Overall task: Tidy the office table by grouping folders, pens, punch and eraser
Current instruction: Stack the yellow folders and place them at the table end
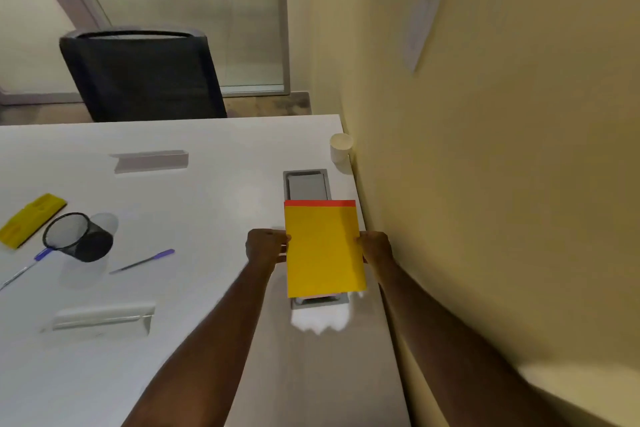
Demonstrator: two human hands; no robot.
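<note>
Your left hand (266,246) and right hand (375,248) each pinch a side edge of the yellow folder (323,250), fingers curled round it. An orange-red folder (320,203) shows as a strip at its far edge. Both sit over the grey cable box (306,184) by the wall. On the table (207,204), well to the left: 2 pens (143,262) (26,267), a tipped mesh pen cup (78,236), a yellow punch (31,218). The wall notice (424,19) is too blurred to read.

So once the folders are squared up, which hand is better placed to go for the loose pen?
Left, probably. The left hand grips the yellow folder's left edge, on the side nearest the purple-capped pen. The right hand sits by the wall.
</note>
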